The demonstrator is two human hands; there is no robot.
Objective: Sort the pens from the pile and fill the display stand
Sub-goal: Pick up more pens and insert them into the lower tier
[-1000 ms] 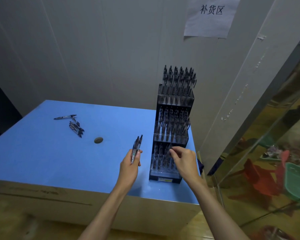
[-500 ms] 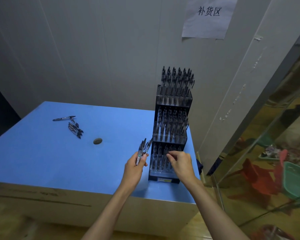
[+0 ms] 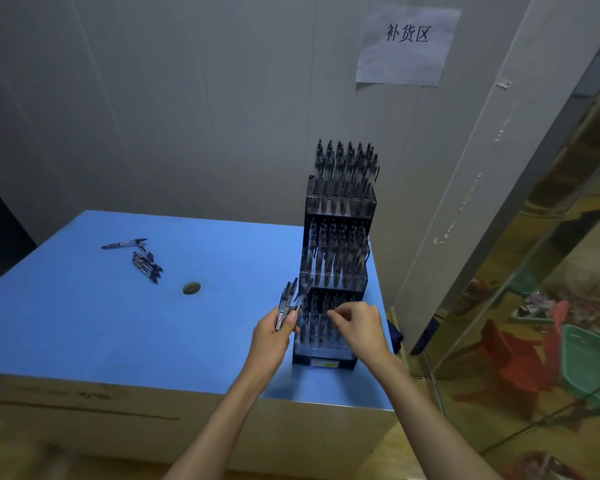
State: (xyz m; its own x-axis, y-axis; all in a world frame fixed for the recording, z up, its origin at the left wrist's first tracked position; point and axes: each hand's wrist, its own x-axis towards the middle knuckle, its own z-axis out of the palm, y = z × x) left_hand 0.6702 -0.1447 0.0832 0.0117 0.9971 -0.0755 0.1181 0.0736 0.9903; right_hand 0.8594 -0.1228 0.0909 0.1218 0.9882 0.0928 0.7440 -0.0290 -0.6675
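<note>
We are in the filling step, working at the lowest tier of the tall black three-tiered plastic display stand [image 3: 338, 258], which stands near the right edge of the blue-topped table [image 3: 94, 327]. Our left hand [image 3: 270, 337] sits just left of the stand's bottom tier, its fingers curled round a small bundle of dark retractable pens [image 3: 286, 301] that point up and away from us. Our right hand [image 3: 361, 327] is at the front of that same bottom tier with the fingers bent and the fingertips [image 3: 331, 313] pinched together among the pen tops; we judge that they are seating one pen in a slot, but the pen itself is too small and dark against the others for us to be sure, so we cannot tell whether that hand grips anything.

The stand's upper two tiers look full. Well to the left of the stand, a short loose pile of the same dark pens [image 3: 146, 263] lies flat on the table, with one single pen [image 3: 123, 243] just beyond it and a small round grey disc [image 3: 191, 287] between the pile and the stand.

Next, we think, the right hand must come off the tier, take one pen from the left hand's bundle, turn it tip-down and lower it straight into a free slot without knocking its neighbours. The pile is for later.
</note>
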